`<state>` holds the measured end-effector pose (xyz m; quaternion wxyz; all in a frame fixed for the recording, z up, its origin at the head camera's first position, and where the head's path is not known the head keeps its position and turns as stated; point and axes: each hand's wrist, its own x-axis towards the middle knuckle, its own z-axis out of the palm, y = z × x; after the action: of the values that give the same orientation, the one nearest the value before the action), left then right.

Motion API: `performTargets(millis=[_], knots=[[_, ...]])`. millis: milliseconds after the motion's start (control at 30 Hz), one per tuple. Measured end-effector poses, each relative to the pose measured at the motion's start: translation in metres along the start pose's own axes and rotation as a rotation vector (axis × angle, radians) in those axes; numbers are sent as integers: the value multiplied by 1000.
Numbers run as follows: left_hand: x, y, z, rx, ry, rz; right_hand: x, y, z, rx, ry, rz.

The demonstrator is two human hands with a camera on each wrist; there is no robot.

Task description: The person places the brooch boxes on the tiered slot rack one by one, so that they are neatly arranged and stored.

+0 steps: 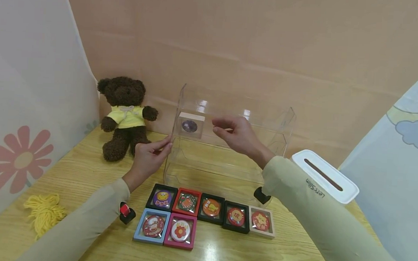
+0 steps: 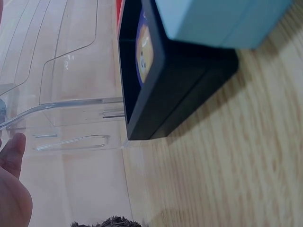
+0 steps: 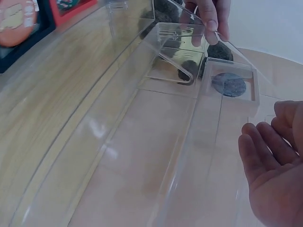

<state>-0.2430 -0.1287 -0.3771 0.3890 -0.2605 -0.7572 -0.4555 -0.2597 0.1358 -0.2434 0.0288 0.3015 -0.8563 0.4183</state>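
A clear plastic tiered display rack (image 1: 216, 167) stands on the table. My left hand (image 1: 146, 159) pinches the edge of its left side panel between thumb and fingers, as the right wrist view (image 3: 210, 21) confirms. On an upper tier, at the left end, stands a pale square frame (image 1: 191, 126) with a dark round badge inside. My right hand (image 1: 235, 135) is just right of that frame, apart from it, with bent, relaxed fingers and nothing in them. In the right wrist view, the same frame (image 3: 230, 87) leans upright behind the clear front lip.
Several framed badges lie before the rack, among them a blue frame (image 1: 151, 226), a pink frame (image 1: 180, 231) and a beige frame (image 1: 262, 221). A brown teddy bear (image 1: 125, 117) sits left, yellow yarn (image 1: 46, 213) lies front left, a white tissue box (image 1: 325, 176) stands right.
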Motion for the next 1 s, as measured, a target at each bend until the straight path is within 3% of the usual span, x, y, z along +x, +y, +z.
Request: performTargets(millis=[667,900,1000], knots=[[0,-2,-4,2,14,-4,-82,25,-23,-27,15,7],[0,-1,-4,-44,22,-14,-118,38,-27,-21,61,-83],[0,0,-4,-52,19,-14,-135,46,-27,-31,57,-59]])
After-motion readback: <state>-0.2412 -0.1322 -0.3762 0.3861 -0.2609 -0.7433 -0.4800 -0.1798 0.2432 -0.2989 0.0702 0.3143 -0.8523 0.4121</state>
